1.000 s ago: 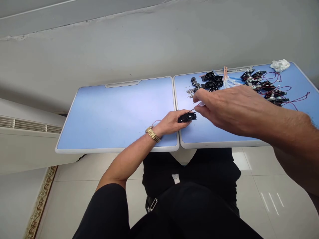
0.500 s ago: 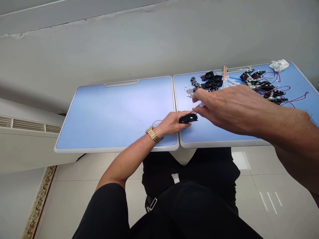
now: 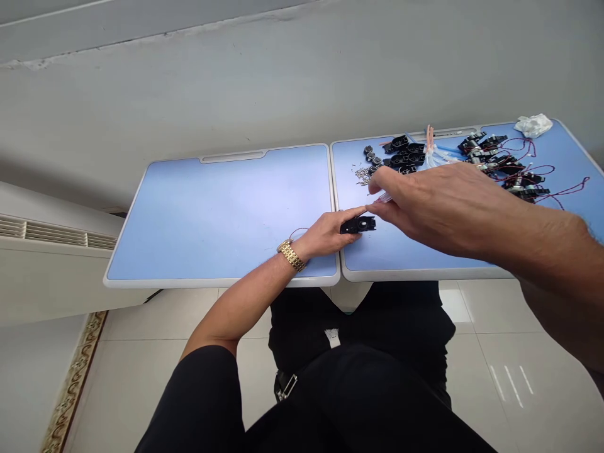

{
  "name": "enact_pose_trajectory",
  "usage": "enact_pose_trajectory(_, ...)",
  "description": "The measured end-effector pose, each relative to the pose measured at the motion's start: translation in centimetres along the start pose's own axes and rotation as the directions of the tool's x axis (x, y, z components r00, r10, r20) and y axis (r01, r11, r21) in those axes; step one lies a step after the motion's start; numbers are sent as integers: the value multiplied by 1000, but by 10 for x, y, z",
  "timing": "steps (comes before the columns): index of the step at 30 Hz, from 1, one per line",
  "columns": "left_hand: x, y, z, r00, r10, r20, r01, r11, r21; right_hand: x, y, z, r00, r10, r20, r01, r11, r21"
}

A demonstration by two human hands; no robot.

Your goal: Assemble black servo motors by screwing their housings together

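Fingers (image 3: 352, 217) of the left hand (image 3: 325, 236) are closed around a small black plastic housing (image 3: 358, 224), gripping it from the near side just past the seam between the two blue panels of the desk (image 3: 212, 214). The right hand (image 3: 434, 207) reaches in from the right, its thumb and forefinger (image 3: 380, 181) pinched on a thin pale sliver (image 3: 384, 198), too small to identify, which points toward the housing and sits just beside it. A gold link watch (image 3: 291, 255) circles the left wrist. Farther along the right panel lie a cluster of black housings (image 3: 406, 154), a short line of small round parts (image 3: 372, 155) and a little heap of tiny metal pieces (image 3: 362, 175). Beside them is a bundle of white and blue strips (image 3: 436, 154) with orange tips. Toward the far right corner sit black assemblies with red wires (image 3: 500, 157), and a crumpled white tissue (image 3: 533, 126) lies by the back edge. A white wall heater (image 3: 47, 245) stands to the left of the desk, above a tiled floor (image 3: 500, 327).
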State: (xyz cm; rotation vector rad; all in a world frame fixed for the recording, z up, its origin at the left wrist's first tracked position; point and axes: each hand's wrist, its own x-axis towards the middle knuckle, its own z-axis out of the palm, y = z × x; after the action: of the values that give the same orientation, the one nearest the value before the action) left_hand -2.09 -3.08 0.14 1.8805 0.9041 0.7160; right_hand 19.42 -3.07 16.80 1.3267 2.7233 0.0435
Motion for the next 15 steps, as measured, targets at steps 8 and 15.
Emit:
enact_pose_trajectory(8,-1,-5,2,1000,6,-13,-7,1000,-13,3,0,-2,1000,-1,16,2,998,-60)
enact_pose_trajectory(15,0,0,1,1000,4,2,-4,999,-42,0,11,3,998,-68,-2,68,993,92)
